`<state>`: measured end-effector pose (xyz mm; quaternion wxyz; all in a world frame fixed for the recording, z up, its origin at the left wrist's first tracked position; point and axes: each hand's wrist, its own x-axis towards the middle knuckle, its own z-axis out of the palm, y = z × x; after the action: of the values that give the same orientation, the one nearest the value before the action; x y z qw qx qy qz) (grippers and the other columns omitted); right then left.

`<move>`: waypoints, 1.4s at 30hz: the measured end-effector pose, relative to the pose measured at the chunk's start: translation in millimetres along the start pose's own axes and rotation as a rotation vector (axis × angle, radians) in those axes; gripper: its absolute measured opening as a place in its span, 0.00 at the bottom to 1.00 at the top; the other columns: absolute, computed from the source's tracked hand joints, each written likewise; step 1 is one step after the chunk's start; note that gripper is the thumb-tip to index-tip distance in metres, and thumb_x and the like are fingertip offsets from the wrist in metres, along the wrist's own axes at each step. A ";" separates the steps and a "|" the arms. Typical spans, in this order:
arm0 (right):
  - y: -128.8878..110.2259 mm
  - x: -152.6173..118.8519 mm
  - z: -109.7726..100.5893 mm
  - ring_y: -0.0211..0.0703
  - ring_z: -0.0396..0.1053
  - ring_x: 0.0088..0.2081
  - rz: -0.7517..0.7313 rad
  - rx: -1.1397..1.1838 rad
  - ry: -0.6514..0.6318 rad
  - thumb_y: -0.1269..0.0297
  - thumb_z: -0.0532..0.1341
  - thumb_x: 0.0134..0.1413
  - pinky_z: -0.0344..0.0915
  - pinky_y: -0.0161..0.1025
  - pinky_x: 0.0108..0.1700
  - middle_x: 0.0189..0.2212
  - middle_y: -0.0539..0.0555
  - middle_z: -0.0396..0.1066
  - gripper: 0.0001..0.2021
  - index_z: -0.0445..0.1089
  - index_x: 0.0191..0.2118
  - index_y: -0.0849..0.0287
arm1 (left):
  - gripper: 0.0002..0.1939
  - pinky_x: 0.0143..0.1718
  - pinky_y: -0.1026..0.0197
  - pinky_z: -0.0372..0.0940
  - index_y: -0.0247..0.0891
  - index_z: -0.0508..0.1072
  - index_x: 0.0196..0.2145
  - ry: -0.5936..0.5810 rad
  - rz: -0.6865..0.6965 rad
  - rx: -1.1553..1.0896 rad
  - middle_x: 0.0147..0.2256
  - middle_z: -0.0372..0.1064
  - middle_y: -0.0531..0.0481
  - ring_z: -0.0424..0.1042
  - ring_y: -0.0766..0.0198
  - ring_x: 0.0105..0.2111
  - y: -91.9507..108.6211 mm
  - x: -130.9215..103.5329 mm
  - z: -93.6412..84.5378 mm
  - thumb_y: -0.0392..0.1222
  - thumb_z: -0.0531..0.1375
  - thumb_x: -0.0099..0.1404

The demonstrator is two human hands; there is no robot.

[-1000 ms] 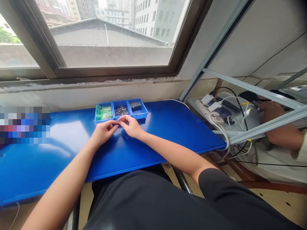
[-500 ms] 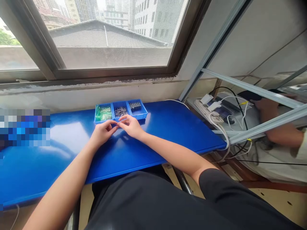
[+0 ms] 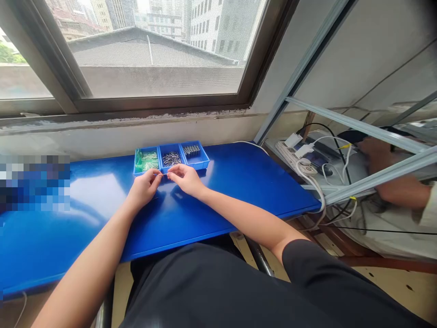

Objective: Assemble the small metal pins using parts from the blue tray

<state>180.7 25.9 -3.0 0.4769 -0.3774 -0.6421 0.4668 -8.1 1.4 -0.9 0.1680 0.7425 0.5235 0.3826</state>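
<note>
My left hand point(image 3: 145, 186) and my right hand point(image 3: 184, 178) meet just in front of the blue bins, thumb and fingers pinched. Between the fingertips runs a thin, narrow piece point(image 3: 165, 174), too small to name. Directly behind stand three joined blue bins point(image 3: 204, 166). The left one contains small pale-green pieces point(image 3: 149, 159) with green film. In the middle lies a heap of slim, shiny metal pins or screws point(image 3: 171, 158). Small silver-and-black cylinders point(image 3: 191, 150) are packed in rows at the back of the right one.
The blue tabletop point(image 3: 239, 196) runs below the window. At its left end an area is blurred into blocks. On the right, beyond a grey metal frame point(image 3: 355, 123), are a power strip point(image 3: 297, 157), white cables and another person's forearm point(image 3: 392, 182).
My hands have drawn slightly apart, the left one moving left, and the thin piece now shows between the fingertips. The other person's hand has shifted a little.
</note>
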 end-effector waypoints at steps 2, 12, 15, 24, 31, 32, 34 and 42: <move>-0.8 -0.2 -0.6 0.40 0.75 0.36 0.000 -0.026 0.007 0.63 0.65 0.54 0.72 0.41 0.44 0.34 0.54 0.77 0.07 0.74 0.37 0.60 | 0.14 0.24 0.65 0.57 0.38 0.71 0.37 -0.003 -0.012 0.009 0.21 0.64 0.56 0.60 0.68 0.20 1.1 0.3 -0.8 0.50 0.53 0.69; -9.5 -4.0 -1.8 0.41 0.76 0.38 -0.040 -0.096 -0.014 0.66 0.65 0.54 0.72 0.40 0.44 0.36 0.55 0.79 0.07 0.76 0.39 0.61 | 0.13 0.24 0.65 0.55 0.38 0.71 0.36 0.029 -0.045 -0.003 0.21 0.63 0.56 0.59 0.68 0.20 10.2 -1.1 -4.0 0.50 0.53 0.68; -7.4 -3.1 -1.5 0.41 0.76 0.38 -0.038 -0.098 0.008 0.66 0.65 0.54 0.71 0.40 0.44 0.36 0.55 0.79 0.08 0.77 0.39 0.61 | 0.12 0.23 0.65 0.54 0.38 0.71 0.39 0.021 -0.038 -0.029 0.19 0.60 0.58 0.56 0.69 0.18 11.3 -1.5 -3.9 0.49 0.55 0.67; -3.4 -1.4 -2.2 0.41 0.75 0.37 -0.035 -0.096 0.003 0.65 0.65 0.54 0.72 0.41 0.44 0.36 0.55 0.79 0.08 0.77 0.40 0.61 | 0.11 0.24 0.65 0.55 0.38 0.71 0.36 0.010 -0.024 -0.030 0.20 0.60 0.58 0.57 0.69 0.19 10.5 -0.7 -4.0 0.48 0.56 0.66; -4.8 -2.3 -1.4 0.41 0.76 0.38 -0.043 -0.086 0.009 0.65 0.65 0.54 0.72 0.40 0.44 0.36 0.54 0.79 0.07 0.76 0.39 0.60 | 0.14 0.24 0.65 0.57 0.38 0.71 0.35 0.011 -0.050 -0.024 0.21 0.65 0.55 0.62 0.67 0.21 11.1 -0.5 -5.4 0.50 0.53 0.68; -4.7 -2.1 -1.6 0.41 0.76 0.38 -0.040 -0.079 0.012 0.65 0.65 0.54 0.72 0.40 0.44 0.36 0.54 0.79 0.07 0.76 0.39 0.60 | 0.14 0.24 0.65 0.56 0.38 0.71 0.36 0.016 -0.046 -0.031 0.21 0.64 0.55 0.61 0.68 0.20 11.7 -0.7 -5.4 0.50 0.53 0.68; -4.7 -1.8 -2.0 0.41 0.76 0.38 -0.033 -0.064 0.017 0.65 0.65 0.54 0.72 0.40 0.45 0.36 0.54 0.79 0.07 0.76 0.39 0.60 | 0.13 0.23 0.65 0.55 0.38 0.71 0.39 0.022 -0.037 -0.046 0.20 0.60 0.58 0.57 0.69 0.19 13.0 -1.2 -5.3 0.50 0.55 0.68; -6.2 -1.5 -1.9 0.41 0.76 0.38 -0.019 -0.062 0.024 0.66 0.65 0.54 0.72 0.40 0.44 0.36 0.55 0.78 0.07 0.76 0.38 0.61 | 0.10 0.23 0.66 0.53 0.39 0.71 0.37 0.042 -0.006 -0.066 0.19 0.57 0.59 0.54 0.71 0.18 14.9 -1.6 -4.4 0.47 0.57 0.66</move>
<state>182.7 23.2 2.8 0.4771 -0.3912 -0.6541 0.4377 -1.9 -6.7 11.0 0.1826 0.7268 0.5164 0.4145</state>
